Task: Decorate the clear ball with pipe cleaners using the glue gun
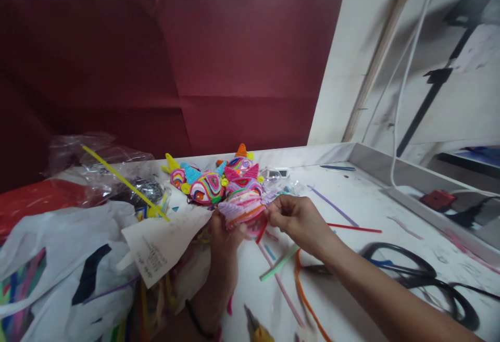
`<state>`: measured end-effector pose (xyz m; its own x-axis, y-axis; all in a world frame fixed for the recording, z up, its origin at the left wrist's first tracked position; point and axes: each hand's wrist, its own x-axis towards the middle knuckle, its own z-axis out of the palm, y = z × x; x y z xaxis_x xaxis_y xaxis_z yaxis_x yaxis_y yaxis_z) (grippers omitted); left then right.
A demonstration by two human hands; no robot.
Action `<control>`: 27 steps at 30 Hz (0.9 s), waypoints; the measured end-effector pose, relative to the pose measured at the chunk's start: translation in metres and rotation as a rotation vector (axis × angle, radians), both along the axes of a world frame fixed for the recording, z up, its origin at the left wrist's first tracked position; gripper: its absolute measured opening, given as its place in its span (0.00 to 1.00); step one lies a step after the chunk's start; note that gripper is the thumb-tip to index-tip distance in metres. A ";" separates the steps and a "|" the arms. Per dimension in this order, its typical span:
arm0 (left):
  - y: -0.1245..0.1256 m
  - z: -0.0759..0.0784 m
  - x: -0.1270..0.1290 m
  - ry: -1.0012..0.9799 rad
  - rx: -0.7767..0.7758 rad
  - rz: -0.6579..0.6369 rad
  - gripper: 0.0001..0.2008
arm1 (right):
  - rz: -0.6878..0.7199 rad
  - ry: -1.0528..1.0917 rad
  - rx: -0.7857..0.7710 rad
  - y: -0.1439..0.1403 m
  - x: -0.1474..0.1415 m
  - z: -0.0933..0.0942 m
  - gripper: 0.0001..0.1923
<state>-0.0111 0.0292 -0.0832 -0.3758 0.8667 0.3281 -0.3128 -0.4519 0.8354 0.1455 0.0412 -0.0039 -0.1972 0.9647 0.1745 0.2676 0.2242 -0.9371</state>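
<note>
My left hand [223, 243] holds a pink and lilac pipe-cleaner piece [241, 211] from below, over the white table [351, 258]. My right hand [299, 222] pinches that same piece at its right edge, by a short red stem [261, 230] that hangs from it. Just behind the piece lies a cluster of finished, many-coloured pipe-cleaner figures [213, 183] with pointed ears. Loose pipe cleaners lie under and beside my hands: a pink one [279, 279], a green one [279, 264], an orange one [307, 300].
Plastic bags [58, 258] and a paper slip [164, 245] pile up at the left, with a yellow pipe cleaner [125, 183] across them. Black scissors [425, 274] lie at the right, with red [353, 227] and purple [332, 205] pipe cleaners nearby. A dark red sheet [175, 71] covers the wall.
</note>
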 end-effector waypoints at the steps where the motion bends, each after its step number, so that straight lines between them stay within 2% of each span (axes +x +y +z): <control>1: 0.000 0.002 -0.001 -0.004 -0.010 -0.007 0.26 | 0.012 0.017 -0.013 0.002 -0.001 0.001 0.10; 9: -0.012 0.019 -0.003 -0.072 -0.129 -0.089 0.26 | 0.102 0.106 -0.086 0.016 -0.005 0.006 0.13; 14: -0.015 0.026 -0.002 -0.090 -0.191 -0.101 0.26 | 0.125 0.160 -0.111 0.024 -0.008 0.002 0.13; 27: -0.013 0.023 -0.003 -0.107 -0.154 -0.152 0.26 | 0.134 0.153 -0.057 0.035 -0.009 -0.018 0.12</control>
<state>-0.0144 0.0159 -0.0606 -0.2630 0.9526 0.1528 -0.4580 -0.2627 0.8493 0.1361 0.0765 -0.0222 -0.2996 0.9409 0.1578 0.0924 0.1932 -0.9768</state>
